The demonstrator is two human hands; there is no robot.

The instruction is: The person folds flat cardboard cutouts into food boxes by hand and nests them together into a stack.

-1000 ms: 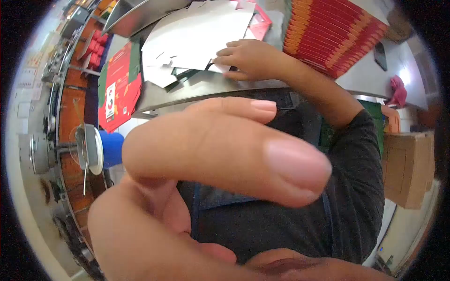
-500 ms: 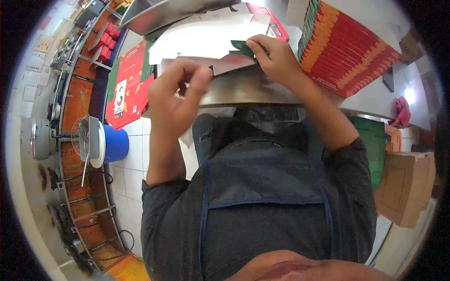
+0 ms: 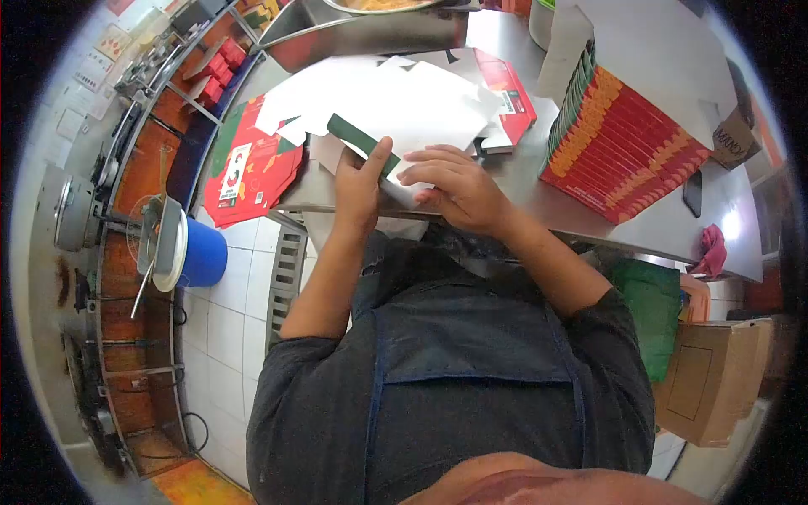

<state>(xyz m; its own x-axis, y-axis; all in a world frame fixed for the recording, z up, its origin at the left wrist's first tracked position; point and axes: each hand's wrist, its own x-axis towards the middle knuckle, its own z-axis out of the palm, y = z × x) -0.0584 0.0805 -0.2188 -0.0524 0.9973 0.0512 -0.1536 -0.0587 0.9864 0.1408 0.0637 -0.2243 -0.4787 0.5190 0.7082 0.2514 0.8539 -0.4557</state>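
A white cardboard sheet (image 3: 421, 105) with a green folded edge lies at the front of the metal table. My left hand (image 3: 362, 183) grips its near left side, thumb over the green flap (image 3: 358, 139). Bent over the sheet's near right corner, my right hand (image 3: 454, 187) touches the white surface with its fingers slightly apart. Under and beside the sheet are red printed cardboard blanks (image 3: 273, 172) at the left and another red piece (image 3: 509, 101) at the right.
A tall stack of red and orange folded boxes (image 3: 623, 147) stands at the right, near a phone (image 3: 692, 194) and a pink cloth (image 3: 711, 251). A metal basin (image 3: 362, 34) sits at the back. A blue bucket (image 3: 204, 252) is at the lower left, a brown carton (image 3: 711, 379) at the lower right.
My left hand has come down from in front of the camera, then forward onto the sheet, and now grips it. My right hand has let go of the green edge. The view has shifted.
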